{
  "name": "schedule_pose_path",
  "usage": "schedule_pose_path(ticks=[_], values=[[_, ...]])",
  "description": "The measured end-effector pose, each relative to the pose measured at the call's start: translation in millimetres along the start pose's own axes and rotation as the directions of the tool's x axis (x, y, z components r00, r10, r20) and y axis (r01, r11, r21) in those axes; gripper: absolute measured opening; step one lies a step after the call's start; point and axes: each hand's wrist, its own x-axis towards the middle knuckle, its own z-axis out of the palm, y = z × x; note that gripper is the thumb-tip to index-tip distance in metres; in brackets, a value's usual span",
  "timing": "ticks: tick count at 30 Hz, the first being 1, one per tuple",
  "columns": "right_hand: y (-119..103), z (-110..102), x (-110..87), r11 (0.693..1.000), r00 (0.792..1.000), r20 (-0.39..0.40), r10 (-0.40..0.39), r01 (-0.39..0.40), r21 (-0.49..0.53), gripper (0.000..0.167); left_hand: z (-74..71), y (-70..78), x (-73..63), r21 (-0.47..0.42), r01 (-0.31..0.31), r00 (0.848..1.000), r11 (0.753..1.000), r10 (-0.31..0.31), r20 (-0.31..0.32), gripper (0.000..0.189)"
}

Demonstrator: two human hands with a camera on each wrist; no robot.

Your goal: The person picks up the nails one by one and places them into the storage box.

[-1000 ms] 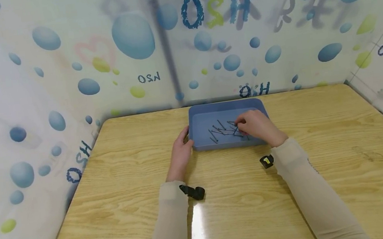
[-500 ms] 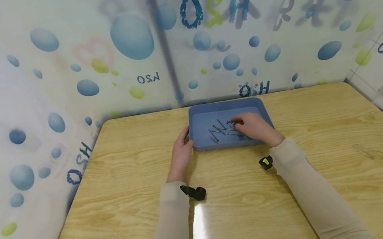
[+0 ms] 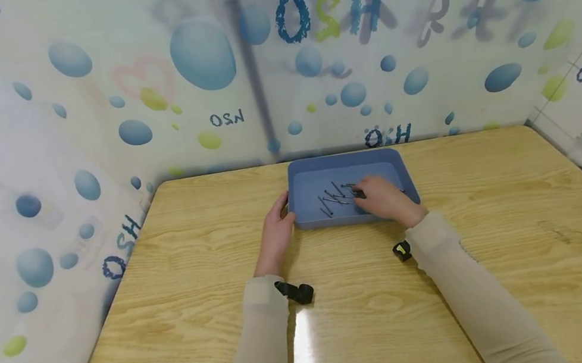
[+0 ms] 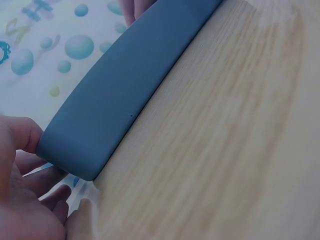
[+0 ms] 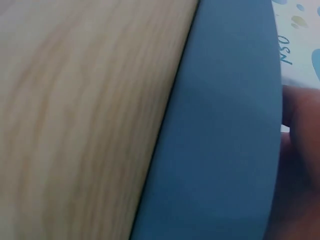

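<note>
A shallow blue tray lies near the back edge of the table, with several thin dark nails loose on its floor. My left hand grips the tray's front left corner, its thumb at the front and the fingers along the left wall. In the left wrist view, that hand bends round the corner of the tray. Inside the tray my right hand has its fingers curled on nails, the fingertips partly hidden. The right wrist view shows the tray wall hiding most of that hand.
The wooden table stretches out in front of the tray and to both sides. Right behind the tray rises a patterned wall. Black wrist straps hang by both sleeves.
My right hand has shifted slightly left and lower among the nails, its fingers tucked further under. The left hand and the tray keep their places.
</note>
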Motion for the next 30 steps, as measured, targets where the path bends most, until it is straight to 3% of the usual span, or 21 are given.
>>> schedule_pose_path(ticks=[10,15,30], values=[[-7.0,-1.9,-1.6,0.998,0.996,0.07,0.048,-0.046,-0.043,0.046,-0.9,1.0,1.4,0.019,-0.008,1.0,1.0,0.008,-0.006,0.052],[-3.8,-0.6,-2.6,0.997,0.993,0.11,0.039,-0.031,-0.07,0.051,0.1,0.3,1.6,0.044,-0.011,1.0,0.999,0.012,-0.015,0.052],[4.0,4.6,-2.6,0.994,0.992,0.119,0.044,-0.032,-0.102,0.054,0.8,1.4,-0.7,-0.001,0.023,1.0,1.0,-0.023,-0.011,0.052]])
